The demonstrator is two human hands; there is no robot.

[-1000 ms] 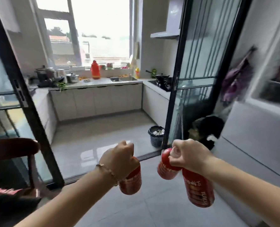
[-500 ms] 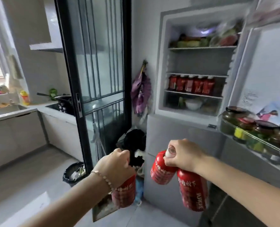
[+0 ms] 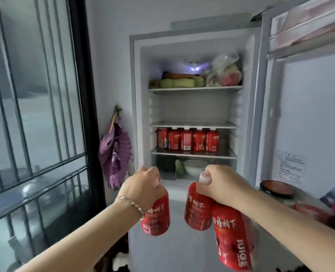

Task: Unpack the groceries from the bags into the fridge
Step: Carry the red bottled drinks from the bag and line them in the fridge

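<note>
So the fridge [image 3: 143, 114] is wide open, door [image 3: 309, 124] swung out right with jars [image 3: 276, 190] in its rack; inside there's greens [image 3: 177, 83] and a bag [image 3: 224, 72] up top, a bottle row [image 3: 187, 139] on the third shelf, a bowl [image 3: 194, 167] below that. The left hand [image 3: 141, 186] is wrapped round the top of a lone bottle [image 3: 157, 218]; the right hand [image 3: 221, 185] clamps two by their necks, the inner bottle [image 3: 198, 211] beside the lone one, the outer bottle [image 3: 233, 240] lower and nearer the camera; all three hang out front of the fridge, below the bowl shelf, none inside yet
</note>
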